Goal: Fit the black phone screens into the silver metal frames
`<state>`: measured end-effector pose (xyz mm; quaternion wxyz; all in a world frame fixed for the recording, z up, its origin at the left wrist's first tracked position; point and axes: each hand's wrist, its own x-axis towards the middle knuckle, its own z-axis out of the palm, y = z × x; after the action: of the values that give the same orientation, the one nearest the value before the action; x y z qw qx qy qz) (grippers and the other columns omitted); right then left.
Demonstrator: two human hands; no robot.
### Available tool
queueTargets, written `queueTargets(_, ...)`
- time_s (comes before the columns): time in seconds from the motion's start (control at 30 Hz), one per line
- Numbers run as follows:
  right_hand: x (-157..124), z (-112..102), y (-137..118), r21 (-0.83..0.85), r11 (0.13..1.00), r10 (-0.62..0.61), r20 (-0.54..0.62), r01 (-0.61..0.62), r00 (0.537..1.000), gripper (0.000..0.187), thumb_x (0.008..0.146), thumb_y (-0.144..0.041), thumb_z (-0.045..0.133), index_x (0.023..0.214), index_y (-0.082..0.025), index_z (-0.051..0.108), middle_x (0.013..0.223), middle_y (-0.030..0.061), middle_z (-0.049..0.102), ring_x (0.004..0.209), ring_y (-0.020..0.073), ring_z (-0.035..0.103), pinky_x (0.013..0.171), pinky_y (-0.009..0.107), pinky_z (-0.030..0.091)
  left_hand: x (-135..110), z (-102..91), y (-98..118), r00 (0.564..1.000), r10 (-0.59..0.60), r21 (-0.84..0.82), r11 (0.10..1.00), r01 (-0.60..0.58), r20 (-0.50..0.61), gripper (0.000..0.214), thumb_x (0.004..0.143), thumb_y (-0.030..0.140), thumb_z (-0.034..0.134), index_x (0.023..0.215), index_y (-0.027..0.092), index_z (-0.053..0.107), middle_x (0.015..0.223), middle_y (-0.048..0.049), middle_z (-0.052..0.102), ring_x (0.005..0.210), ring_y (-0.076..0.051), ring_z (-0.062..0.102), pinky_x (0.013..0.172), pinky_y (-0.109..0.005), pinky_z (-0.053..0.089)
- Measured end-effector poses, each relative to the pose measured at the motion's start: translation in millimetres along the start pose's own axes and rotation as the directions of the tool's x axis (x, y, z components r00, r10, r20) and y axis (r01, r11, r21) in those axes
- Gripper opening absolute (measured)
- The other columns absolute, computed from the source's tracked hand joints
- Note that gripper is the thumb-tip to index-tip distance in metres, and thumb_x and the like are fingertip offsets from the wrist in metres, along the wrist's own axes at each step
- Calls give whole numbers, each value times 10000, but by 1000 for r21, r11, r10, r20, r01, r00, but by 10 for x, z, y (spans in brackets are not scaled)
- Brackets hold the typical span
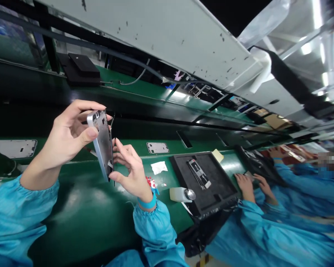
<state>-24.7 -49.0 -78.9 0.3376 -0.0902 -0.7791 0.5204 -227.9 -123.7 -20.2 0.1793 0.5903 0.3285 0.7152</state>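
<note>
My left hand grips a silver phone housing by its upper end, with the thumb on the near side and the fingers behind. The housing stands nearly upright above the bench, its inner side turned to the right. A thin dark panel lies close along its right side; whether the two are joined, I cannot tell. My right hand is closed at the panel's lower part, thumb low and fingers higher up, partly hidden behind it. A blue band circles my right wrist.
Phone plates lie on the green conveyor. On the bench are a white wipe, a bottle with a metal cap and a black foam tray holding phone parts. A co-worker's hands are at the right.
</note>
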Motion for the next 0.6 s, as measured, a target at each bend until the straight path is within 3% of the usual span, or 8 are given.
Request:
queueTargets(0.23,6,111,87,-19,1000,-8,-75,7,997,903,880,-663,763,1648,-344,412,1225,100,570,1100,233,629,972,425,640,1,79,-35,997,61,74,995,-64,43,364,982,258,758,1319,142,680,1112,-84,778,824,-133,789,638,-149,639)
queueTargets(0.4,18,161,190,-63,998,-37,-83,32,996,943,870,-579,823,1665,-347,371,1227,101,593,1111,235,619,1001,443,620,-11,127,-33,999,48,152,987,-51,22,351,969,213,763,1306,159,685,1120,-75,743,902,-187,811,702,-224,683)
queueTargets(0.53,34,196,241,-69,994,-87,-112,80,990,961,883,-628,783,1678,-314,344,1235,112,578,1114,230,627,990,434,623,-13,124,-33,997,71,150,986,-72,9,355,953,230,783,1288,162,691,1076,-55,728,763,-117,767,565,-134,621)
queueTargets(0.6,44,197,230,-48,990,-136,-139,131,981,922,893,-669,742,1663,-309,385,1237,114,567,1125,234,632,1012,447,617,-21,130,-8,999,46,155,987,-43,-19,342,952,261,791,1269,170,699,1077,-51,731,807,-119,763,592,-130,620)
